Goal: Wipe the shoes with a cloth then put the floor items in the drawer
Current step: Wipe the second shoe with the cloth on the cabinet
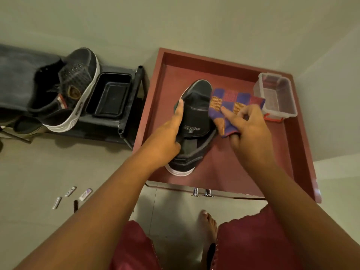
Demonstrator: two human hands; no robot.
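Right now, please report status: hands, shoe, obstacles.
Left hand holds shoe over tray. Right hand grips cloth beside shoe. Nothing in the way.

One head-worn wide-angle view looks steeply down from standing height. The red counter (218, 160) fills the centre close below, a shoe rack (124, 106) lies at ten o'clock, and the floor (39, 172) and a bare foot (209, 225) show at six o'clock.

Shoe (196, 106) left of cloth (229, 106)
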